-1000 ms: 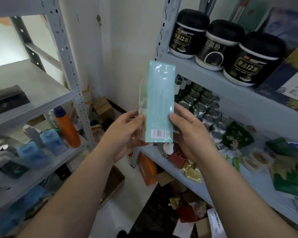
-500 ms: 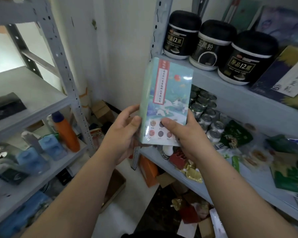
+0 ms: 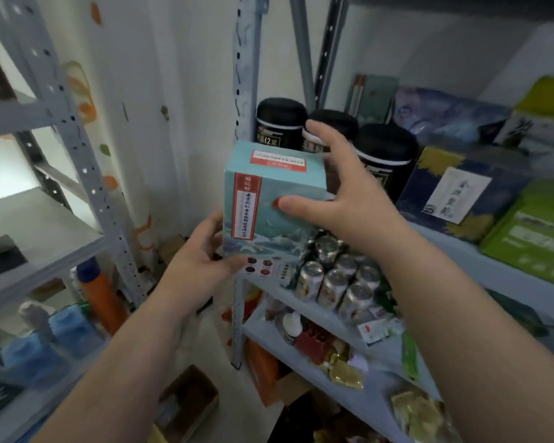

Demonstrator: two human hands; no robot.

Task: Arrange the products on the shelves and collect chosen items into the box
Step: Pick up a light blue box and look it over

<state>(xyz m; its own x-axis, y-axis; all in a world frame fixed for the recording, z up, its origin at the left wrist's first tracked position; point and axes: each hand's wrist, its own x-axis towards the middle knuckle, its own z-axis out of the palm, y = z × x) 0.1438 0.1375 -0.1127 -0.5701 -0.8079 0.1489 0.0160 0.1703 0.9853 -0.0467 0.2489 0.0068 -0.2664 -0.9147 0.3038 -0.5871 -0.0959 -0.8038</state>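
Observation:
A light blue product box [image 3: 269,203] with a red label strip and a printed landscape is upright in front of the right shelf unit, its top level with the black jars. My left hand [image 3: 202,260] holds its lower left corner, thumb on the front. My right hand [image 3: 336,193] grips its right side, thumb pressed on the front face and fingers reaching behind the top. A brown cardboard box [image 3: 186,407] lies open on the floor below, between the two shelf units.
Three black jars [image 3: 384,155] stand on the right unit's upper shelf [image 3: 493,266], beside dark blue and green packages [image 3: 534,238]. Several silver cans [image 3: 336,282] fill the shelf below, sachets lower down. The left shelf unit [image 3: 61,129] holds an orange bottle [image 3: 101,298] and blue containers.
The box turned from its plain back to its printed front, then rose toward the upper shelf. My right hand shifted from its lower edge up to its right side.

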